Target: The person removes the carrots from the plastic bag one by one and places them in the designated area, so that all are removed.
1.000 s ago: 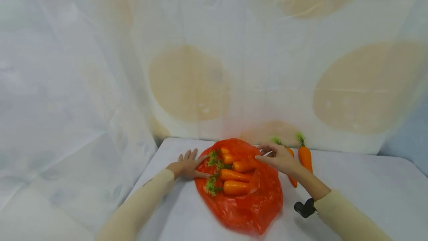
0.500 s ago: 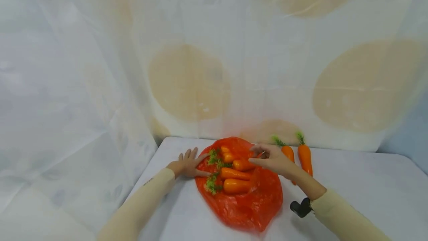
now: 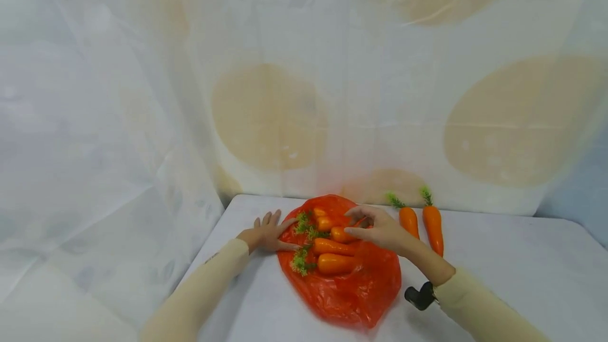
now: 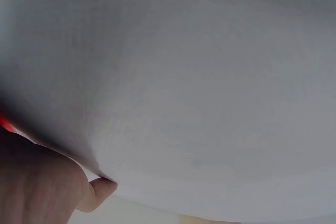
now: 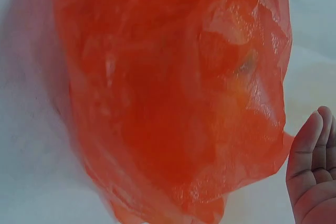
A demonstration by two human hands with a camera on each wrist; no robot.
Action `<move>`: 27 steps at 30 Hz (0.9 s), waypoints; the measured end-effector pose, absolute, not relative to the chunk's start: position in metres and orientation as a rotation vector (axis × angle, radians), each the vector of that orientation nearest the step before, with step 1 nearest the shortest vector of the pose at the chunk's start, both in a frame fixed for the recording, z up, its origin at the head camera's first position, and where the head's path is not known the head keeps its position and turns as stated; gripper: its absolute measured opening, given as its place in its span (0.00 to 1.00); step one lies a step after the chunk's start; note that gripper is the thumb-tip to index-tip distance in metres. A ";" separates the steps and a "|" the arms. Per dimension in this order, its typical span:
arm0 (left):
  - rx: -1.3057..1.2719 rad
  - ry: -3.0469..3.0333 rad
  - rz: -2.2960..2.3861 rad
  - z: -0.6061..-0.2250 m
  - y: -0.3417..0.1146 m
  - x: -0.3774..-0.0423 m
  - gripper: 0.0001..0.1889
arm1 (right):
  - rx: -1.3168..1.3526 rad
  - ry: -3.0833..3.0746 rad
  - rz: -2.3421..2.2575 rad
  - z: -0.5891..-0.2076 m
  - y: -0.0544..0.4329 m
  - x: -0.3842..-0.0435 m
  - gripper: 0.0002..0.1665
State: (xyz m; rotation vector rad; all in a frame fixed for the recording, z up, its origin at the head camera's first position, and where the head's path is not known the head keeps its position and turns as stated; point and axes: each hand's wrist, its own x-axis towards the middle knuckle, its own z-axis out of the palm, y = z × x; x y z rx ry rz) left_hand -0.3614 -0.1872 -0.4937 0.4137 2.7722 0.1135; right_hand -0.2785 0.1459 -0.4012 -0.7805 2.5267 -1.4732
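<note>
An orange-red plastic bag (image 3: 342, 300) lies on the white table with several orange carrots (image 3: 335, 264) in its mouth, their green tops pointing left. My left hand (image 3: 266, 234) rests at the bag's left edge with fingers spread, thumb and index finger on the plastic. Over the bag's right side, my right hand (image 3: 382, 230) hovers with loosely bent fingers and nothing between them. Its fingertips are right by the carrot (image 3: 341, 235) in the middle. In the right wrist view, the bag (image 5: 157, 103) fills most of the picture and the hand (image 5: 315, 182) stands at its right.
Two more carrots, a nearer one (image 3: 408, 221) and another one (image 3: 433, 226), lie on the table (image 3: 503, 268) right of the bag. A black wrist device (image 3: 420, 296) sits below my right forearm. Pale sheeting (image 3: 380, 94) with tan spots hangs behind.
My right hand has moved left from the bag's right edge to above the carrots in its mouth, uncovering more of the two loose carrots. The left hand has stayed put.
</note>
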 end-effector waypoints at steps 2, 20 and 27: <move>0.420 2.772 0.098 -0.493 -0.187 -0.362 0.50 | -0.784 2.519 -1.471 -0.401 0.145 -0.279 0.26; 0.411 2.779 0.126 -0.492 -0.190 -0.368 0.49 | -0.871 2.464 -1.341 -0.423 0.110 -0.284 0.25; 0.413 2.766 0.138 -0.493 -0.189 -0.364 0.50 | -0.844 2.471 -1.290 -0.436 0.112 -0.282 0.29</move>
